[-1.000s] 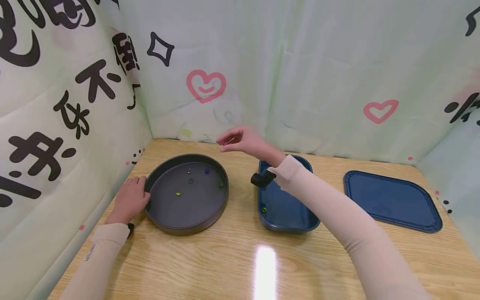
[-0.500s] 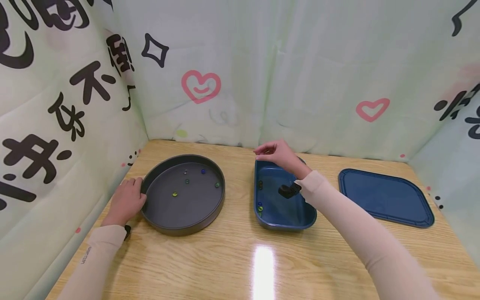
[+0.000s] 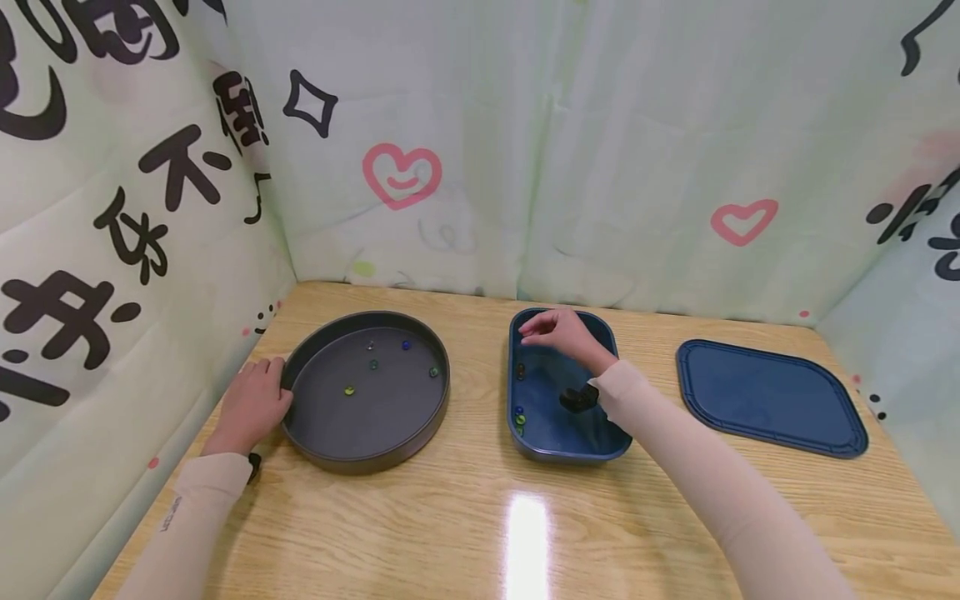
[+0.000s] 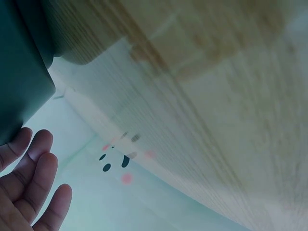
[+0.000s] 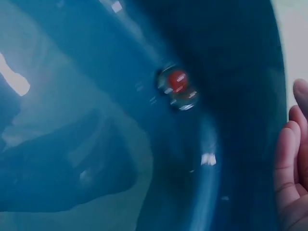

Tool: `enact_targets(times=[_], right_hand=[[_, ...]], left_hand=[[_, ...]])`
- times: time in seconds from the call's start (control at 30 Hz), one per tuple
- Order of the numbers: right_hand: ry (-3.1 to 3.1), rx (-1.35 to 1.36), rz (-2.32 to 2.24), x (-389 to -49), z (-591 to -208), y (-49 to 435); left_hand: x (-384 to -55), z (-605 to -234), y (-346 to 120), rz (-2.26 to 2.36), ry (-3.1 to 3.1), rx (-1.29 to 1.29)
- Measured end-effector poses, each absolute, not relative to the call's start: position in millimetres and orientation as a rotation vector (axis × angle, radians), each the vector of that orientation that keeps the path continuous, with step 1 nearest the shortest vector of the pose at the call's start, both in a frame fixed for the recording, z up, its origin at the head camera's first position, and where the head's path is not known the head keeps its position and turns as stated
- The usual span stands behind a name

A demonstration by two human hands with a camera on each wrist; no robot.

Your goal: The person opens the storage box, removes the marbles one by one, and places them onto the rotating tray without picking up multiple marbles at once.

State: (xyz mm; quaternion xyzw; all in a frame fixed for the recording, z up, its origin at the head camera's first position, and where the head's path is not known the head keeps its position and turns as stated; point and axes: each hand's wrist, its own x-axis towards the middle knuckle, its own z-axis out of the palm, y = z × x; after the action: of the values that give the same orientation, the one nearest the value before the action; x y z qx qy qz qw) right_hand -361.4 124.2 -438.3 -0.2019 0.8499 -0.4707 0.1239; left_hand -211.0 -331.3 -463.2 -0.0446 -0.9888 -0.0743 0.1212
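My left hand (image 3: pixel 251 404) holds the left side of a round dark grey pan (image 3: pixel 367 429), thumb at the rim. In the left wrist view its fingers (image 4: pixel 41 175) lie against and beside the pan's outer wall. Several glass marbles are spread over the pan's floor, among them a blue marble (image 3: pixel 407 344) and a yellow marble (image 3: pixel 349 390). My right hand (image 3: pixel 562 335) hangs over the back of a deep blue rectangular container (image 3: pixel 566 456), fingers loosely bent, nothing visible between them. Clear marbles (image 5: pixel 178 89), one showing red, lie near the container's wall. More marbles (image 3: pixel 520 420) sit at its front left.
A flat blue lid (image 3: pixel 772 398) lies on the wooden table (image 3: pixel 420 533) at the right. Printed cloth (image 3: pixel 465 150) stands behind the table and along both sides. Bare wood separates the pan from the container.
My right hand has moved right from behind the gap between pan and container, then lowered over the container. The left hand stays at the pan. The head view has shifted slightly.
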Motion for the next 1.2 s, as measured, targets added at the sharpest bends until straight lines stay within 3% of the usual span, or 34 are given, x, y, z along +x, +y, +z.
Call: enact_targets(times=[1.2], right_hand=[[2.465, -0.721, -0.931, -368.4, -467.5, 116.6]], left_hand=[[-209.0, -461.0, -329.3, -0.233, -2.902, -0.106]])
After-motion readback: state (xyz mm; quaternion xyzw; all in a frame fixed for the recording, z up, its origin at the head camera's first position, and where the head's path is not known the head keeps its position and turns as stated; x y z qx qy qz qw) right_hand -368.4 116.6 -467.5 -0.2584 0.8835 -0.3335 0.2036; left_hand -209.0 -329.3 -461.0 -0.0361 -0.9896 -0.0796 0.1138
